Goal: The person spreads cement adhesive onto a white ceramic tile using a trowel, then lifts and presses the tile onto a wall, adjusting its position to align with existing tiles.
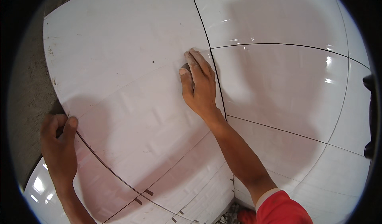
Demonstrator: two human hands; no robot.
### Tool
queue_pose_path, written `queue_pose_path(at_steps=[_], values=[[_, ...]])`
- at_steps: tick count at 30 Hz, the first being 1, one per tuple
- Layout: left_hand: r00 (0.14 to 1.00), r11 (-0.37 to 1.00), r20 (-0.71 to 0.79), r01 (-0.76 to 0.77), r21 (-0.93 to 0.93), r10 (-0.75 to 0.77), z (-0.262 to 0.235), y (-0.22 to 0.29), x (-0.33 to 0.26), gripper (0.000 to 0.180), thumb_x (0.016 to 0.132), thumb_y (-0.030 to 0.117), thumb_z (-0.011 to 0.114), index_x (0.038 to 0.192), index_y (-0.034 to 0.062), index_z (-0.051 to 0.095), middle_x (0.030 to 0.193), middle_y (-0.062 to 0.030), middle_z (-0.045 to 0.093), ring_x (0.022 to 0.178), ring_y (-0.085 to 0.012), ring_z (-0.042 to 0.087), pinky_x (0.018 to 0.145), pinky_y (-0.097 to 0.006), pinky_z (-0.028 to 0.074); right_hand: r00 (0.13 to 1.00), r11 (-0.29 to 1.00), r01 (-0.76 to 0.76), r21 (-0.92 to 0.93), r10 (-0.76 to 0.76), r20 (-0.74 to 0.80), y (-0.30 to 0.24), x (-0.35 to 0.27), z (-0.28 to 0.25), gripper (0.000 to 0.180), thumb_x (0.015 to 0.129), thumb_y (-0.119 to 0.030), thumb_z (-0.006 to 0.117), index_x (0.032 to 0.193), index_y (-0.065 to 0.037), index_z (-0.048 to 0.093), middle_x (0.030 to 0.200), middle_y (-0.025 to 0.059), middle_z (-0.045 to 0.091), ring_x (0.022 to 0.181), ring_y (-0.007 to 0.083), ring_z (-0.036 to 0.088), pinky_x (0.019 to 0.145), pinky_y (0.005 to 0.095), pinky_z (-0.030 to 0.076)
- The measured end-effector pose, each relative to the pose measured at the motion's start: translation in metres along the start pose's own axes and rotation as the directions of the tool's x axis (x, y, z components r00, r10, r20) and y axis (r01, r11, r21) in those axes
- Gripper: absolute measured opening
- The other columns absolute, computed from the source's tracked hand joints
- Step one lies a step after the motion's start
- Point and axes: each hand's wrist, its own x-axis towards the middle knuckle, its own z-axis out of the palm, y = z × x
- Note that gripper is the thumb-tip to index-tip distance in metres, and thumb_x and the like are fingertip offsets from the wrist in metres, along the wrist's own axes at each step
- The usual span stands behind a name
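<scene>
A large white wall tile (115,41) with specks of dirt fills the upper left of the wall in front of me. At its left edge my left hand (59,144) is closed, fingers curled at the rim and thumb against the tile's face. My right hand (201,80) is open, its palm side against the white surface just left of the dark corner joint. The thumb stands apart from the long fingers, which point upward and look dusty. A faint line crosses the white surface between my two hands.
Glossy white tiles (278,80) cover the adjoining wall at right, with thin dark joints. Small dark spacers (149,192) stick out of the lower joints. Rough grey wall (24,84) shows at far left. Grey rubble (229,217) lies at the foot of the corner.
</scene>
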Motion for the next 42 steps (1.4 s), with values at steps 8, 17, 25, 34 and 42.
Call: queue_pose_path(at_steps=[8, 17, 25, 34, 42], values=[[0.999, 0.999, -0.034, -0.036, 0.027, 0.037, 0.006, -0.011, -0.001, 0.029, 0.097, 0.033, 0.069, 0.091, 0.0048, 0.066, 0.091, -0.0045, 0.059, 0.085, -0.0191, 0.058, 0.088, -0.041, 0.049, 0.997, 0.997, -0.065, 0.031, 0.066, -0.029, 0.022, 0.0, 0.0, 0.041, 0.097, -0.013, 0.06, 0.128, 0.013, 0.061, 0.14, 0.0243, 0.056, 0.125, 0.0385, 0.055, 0.108, 0.0487, 0.041], [0.998, 0.998, -0.035, -0.058, 0.008, 0.058, 0.007, -0.019, -0.001, 0.03, 0.098, 0.035, 0.068, 0.091, 0.0054, 0.065, 0.089, -0.0037, 0.058, 0.08, -0.0171, 0.057, 0.083, -0.039, 0.049, 0.997, 0.997, -0.062, 0.043, 0.064, -0.035, 0.021, -0.002, 0.003, 0.04, 0.097, -0.013, 0.06, 0.126, 0.014, 0.062, 0.139, 0.0245, 0.057, 0.13, 0.038, 0.053, 0.11, 0.0478, 0.039], [0.999, 0.999, -0.018, -0.037, -0.036, 0.036, 0.004, -0.012, 0.002, 0.03, 0.096, 0.031, 0.069, 0.086, 0.0032, 0.064, 0.085, -0.0055, 0.059, 0.079, -0.0188, 0.056, 0.079, -0.038, 0.048, 0.999, 0.998, -0.044, -0.048, 0.043, -0.034, 0.02, -0.003, 0.003, 0.039, 0.097, -0.014, 0.059, 0.129, 0.01, 0.063, 0.141, 0.0203, 0.057, 0.129, 0.0371, 0.053, 0.11, 0.0483, 0.038], [0.996, 0.997, -0.085, -0.034, -0.07, 0.028, 0.0, 0.002, -0.001, 0.024, 0.087, 0.02, 0.073, 0.078, -0.0002, 0.063, 0.082, -0.01, 0.057, 0.084, -0.0238, 0.057, 0.081, -0.043, 0.046, 0.999, 0.999, -0.029, -0.038, 0.03, 0.035, 0.02, 0.003, -0.008, 0.04, 0.098, -0.008, 0.058, 0.134, 0.009, 0.06, 0.145, 0.0193, 0.055, 0.13, 0.0359, 0.053, 0.111, 0.0446, 0.039], [0.993, 0.989, -0.062, -0.108, -0.104, 0.102, -0.003, -0.006, 0.003, 0.022, 0.083, 0.02, 0.074, 0.079, -0.0005, 0.067, 0.082, -0.0129, 0.06, 0.083, -0.0292, 0.058, 0.082, -0.044, 0.044, 0.998, 0.985, -0.009, -0.172, 0.021, 0.066, 0.025, -0.003, -0.005, 0.041, 0.102, -0.013, 0.055, 0.139, 0.003, 0.057, 0.149, 0.0183, 0.052, 0.144, 0.0423, 0.041, 0.119, 0.0508, 0.031]])
